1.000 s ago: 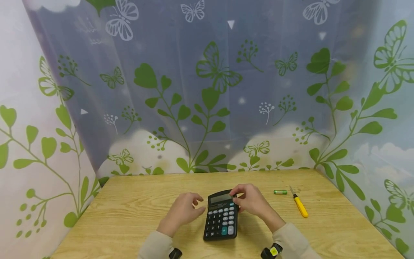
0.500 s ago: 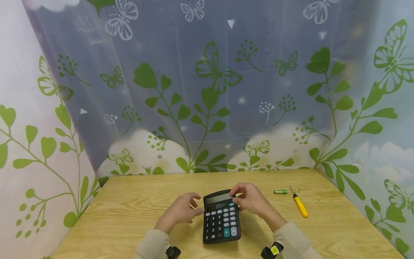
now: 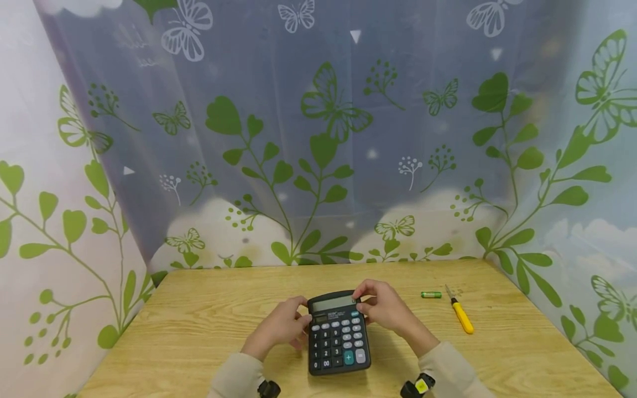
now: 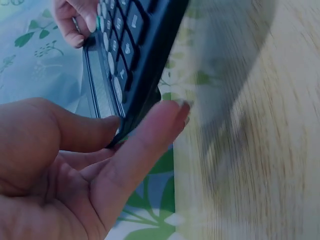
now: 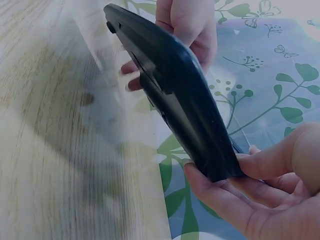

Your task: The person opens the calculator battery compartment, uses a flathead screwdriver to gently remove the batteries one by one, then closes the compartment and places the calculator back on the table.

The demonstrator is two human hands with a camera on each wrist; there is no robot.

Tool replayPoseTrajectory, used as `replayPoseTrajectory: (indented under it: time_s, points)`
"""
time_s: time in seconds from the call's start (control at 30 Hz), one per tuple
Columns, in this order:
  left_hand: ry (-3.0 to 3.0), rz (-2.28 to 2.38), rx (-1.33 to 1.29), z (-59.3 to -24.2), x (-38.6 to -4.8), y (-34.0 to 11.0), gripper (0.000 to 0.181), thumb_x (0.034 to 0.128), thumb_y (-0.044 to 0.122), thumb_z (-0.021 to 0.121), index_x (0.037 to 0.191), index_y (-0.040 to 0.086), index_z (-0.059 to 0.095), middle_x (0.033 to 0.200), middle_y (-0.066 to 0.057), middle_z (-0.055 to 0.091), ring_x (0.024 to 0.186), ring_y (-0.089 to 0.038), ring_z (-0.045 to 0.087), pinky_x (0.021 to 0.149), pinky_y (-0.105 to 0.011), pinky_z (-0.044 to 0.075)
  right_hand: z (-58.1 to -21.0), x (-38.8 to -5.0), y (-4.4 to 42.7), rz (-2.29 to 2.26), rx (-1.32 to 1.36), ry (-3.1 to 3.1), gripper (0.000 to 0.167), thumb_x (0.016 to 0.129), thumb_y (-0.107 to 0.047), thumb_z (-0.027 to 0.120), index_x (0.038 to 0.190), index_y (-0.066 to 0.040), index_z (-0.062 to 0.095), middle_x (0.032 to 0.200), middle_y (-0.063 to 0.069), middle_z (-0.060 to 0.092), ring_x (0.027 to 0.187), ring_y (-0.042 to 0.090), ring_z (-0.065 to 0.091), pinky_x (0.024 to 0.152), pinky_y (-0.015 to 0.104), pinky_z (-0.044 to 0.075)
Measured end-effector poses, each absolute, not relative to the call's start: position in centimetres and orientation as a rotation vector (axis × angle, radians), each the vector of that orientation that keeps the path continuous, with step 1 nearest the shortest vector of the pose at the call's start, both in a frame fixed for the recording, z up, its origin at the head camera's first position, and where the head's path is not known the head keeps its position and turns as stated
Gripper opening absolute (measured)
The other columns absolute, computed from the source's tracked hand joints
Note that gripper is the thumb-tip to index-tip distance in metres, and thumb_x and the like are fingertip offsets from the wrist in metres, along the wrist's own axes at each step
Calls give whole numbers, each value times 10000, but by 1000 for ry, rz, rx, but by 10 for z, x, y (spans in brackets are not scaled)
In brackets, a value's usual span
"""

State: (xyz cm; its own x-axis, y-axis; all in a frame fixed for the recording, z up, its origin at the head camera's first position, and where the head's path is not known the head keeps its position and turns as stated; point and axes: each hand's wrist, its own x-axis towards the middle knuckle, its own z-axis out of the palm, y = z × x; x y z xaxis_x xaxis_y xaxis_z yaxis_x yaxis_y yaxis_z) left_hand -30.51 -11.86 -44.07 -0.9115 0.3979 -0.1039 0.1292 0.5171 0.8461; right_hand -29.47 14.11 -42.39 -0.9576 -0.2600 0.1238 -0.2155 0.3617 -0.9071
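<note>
A black calculator (image 3: pixel 338 337) with grey, black and teal keys is held up off the table, its display end away from me. My right hand (image 3: pixel 385 305) pinches its upper right corner between thumb and fingers. On the opposite side my left hand (image 3: pixel 281 323) grips the upper left edge, with the thumb (image 4: pixel 90 131) on the front and fingers under it. The right wrist view gives the dark back of the calculator (image 5: pixel 175 95), seen at a slant. Details of that back are too dim to make out.
A green battery (image 3: pixel 431 294) lies on the wooden table (image 3: pixel 199 309) to the right. Beside it is a screwdriver with a yellow handle (image 3: pixel 463 317). A curtain (image 3: pixel 269 166) printed with leaves and butterflies hangs behind the table.
The calculator has turned to face me more squarely and shifted slightly left. My left hand, at first apart from it, now grips its left edge. The right hand keeps its hold.
</note>
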Motion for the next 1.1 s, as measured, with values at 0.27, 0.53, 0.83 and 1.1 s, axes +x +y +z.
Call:
replayPoseTrajectory:
  time_s: [0.27, 0.53, 0.83, 1.1]
  points:
    - [2421, 1420, 403, -440, -305, -118, 360, 1070, 72, 532, 1411, 22, 426, 962, -174, 699, 643, -199, 703, 596, -426, 666, -425, -295, 140, -1736, -446, 2519, 134, 974, 122, 572, 1063, 22, 567, 1129, 208, 626, 863, 203, 679, 675, 434, 655]
    - [2439, 1421, 428, -439, -303, -117, 353, 1081, 83, 512, 1413, 54, 396, 945, -168, 682, 661, -192, 687, 592, -412, 662, -429, -298, 141, -1748, -431, 2488, 115, 994, 111, 546, 1070, 25, 542, 1122, 209, 615, 837, 198, 662, 692, 433, 656]
    - [2406, 1466, 426, -438, -302, -120, 343, 1082, 77, 506, 1404, 57, 389, 944, -171, 677, 645, -193, 678, 597, -433, 663, -429, -296, 137, -1747, -386, 2476, 152, 1004, 104, 522, 1141, 45, 553, 1202, 252, 618, 864, 204, 677, 674, 400, 662]
    - [2401, 1484, 435, -437, -302, -121, 329, 1088, 93, 502, 1399, 77, 394, 952, -168, 679, 666, -192, 684, 601, -439, 664, -430, -296, 136, -1748, -315, 2465, 219, 990, 104, 539, 1191, 24, 570, 1317, 258, 595, 874, 200, 649, 633, 430, 625]
